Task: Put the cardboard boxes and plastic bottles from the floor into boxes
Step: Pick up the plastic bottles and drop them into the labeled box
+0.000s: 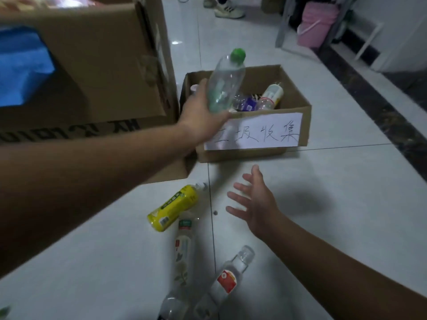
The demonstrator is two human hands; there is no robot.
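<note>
My left hand [203, 118] grips the base of a clear plastic bottle with a green cap [227, 82], held tilted over the near left corner of a small open cardboard box [305, 107]. That box carries a white handwritten label and holds several bottles. My right hand [254, 202] hovers open above the floor, fingers spread, holding nothing. On the floor to its left lie a yellow bottle [173, 207] and a tall white-labelled bottle [183, 248]. A clear bottle with a red label [227, 278] lies nearer me, beside another clear bottle [171, 307] at the frame's bottom edge.
A large cardboard box [97, 65] with something blue inside stands at the left, touching the small box. Another person's shoes [227, 9] are at the far end. A pink bucket [316, 24] sits under a rack at the back right. A dark floor strip [379, 107] runs along the right.
</note>
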